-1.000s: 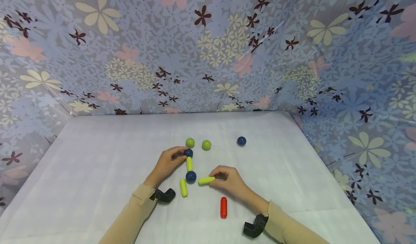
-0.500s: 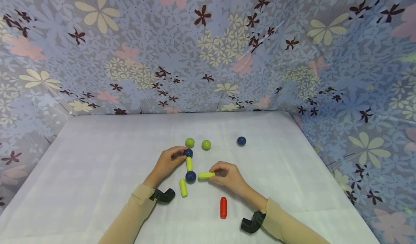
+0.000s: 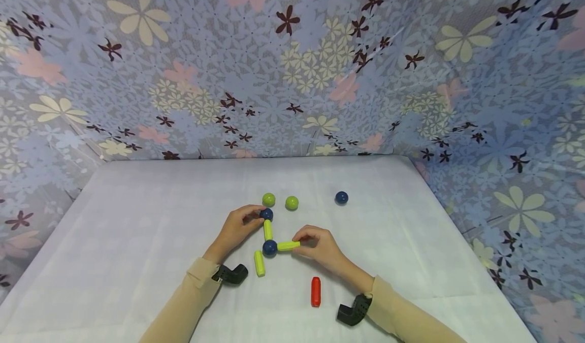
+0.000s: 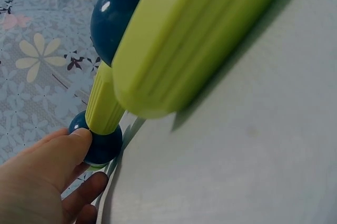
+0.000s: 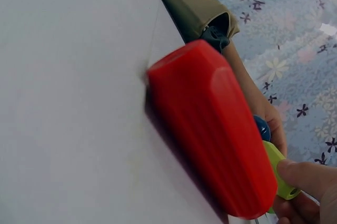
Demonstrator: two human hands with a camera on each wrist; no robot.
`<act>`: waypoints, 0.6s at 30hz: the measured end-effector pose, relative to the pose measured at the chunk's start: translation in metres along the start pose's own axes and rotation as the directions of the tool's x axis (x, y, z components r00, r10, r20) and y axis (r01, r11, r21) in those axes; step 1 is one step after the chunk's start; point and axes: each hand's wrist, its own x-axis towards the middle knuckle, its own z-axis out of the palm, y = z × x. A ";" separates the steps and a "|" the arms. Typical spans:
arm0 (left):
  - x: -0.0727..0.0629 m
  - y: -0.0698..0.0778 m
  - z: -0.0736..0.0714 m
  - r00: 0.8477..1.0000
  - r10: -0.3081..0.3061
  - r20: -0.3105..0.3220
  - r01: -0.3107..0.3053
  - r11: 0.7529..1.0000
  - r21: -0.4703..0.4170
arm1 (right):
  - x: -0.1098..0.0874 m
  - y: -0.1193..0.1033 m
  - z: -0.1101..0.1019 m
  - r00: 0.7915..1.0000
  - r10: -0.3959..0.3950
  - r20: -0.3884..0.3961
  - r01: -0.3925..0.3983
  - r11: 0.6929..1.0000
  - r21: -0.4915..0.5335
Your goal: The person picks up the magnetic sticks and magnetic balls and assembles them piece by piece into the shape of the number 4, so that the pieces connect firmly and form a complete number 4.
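Observation:
My left hand (image 3: 239, 227) pinches the far blue ball (image 3: 266, 214) between thumb and fingers. From that ball a yellow-green rod (image 3: 267, 230) runs toward me to a second blue ball (image 3: 270, 247). With thumb and fingertips my right hand (image 3: 320, 245) grips another yellow-green rod (image 3: 287, 246), whose free end meets the near blue ball from the right. In the left wrist view the thumb presses on the blue ball (image 4: 102, 147) beside the rod's end (image 4: 103, 103). The right wrist view has the held rod (image 5: 279, 174) partly behind a red rod.
A loose yellow-green rod (image 3: 259, 263) lies just left of the near ball. Closer to me is a red rod (image 3: 316, 291). Two green balls (image 3: 268, 199) and a third blue ball (image 3: 341, 197) sit farther back on the white-covered table (image 3: 151, 206).
My right hand has moved slightly away from me and left, bringing its rod up to the near blue ball. The left hand keeps its hold on the far ball.

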 end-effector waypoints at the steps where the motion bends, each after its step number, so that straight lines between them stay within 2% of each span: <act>1: 0.000 0.000 0.000 1.000 -0.001 -0.001 0.001 1.000 0.001 | 0.000 0.000 0.000 1.000 -0.002 0.002 0.002 1.000 0.003; 10: -0.002 0.004 -0.001 1.000 0.031 0.005 -0.031 0.999 0.025 | 0.000 0.005 0.002 0.999 -0.023 0.030 0.022 1.000 0.018; 18: -0.001 0.003 -0.001 1.000 0.028 0.013 -0.028 0.999 0.037 | 0.000 0.003 0.001 0.999 -0.015 0.047 0.015 1.000 0.012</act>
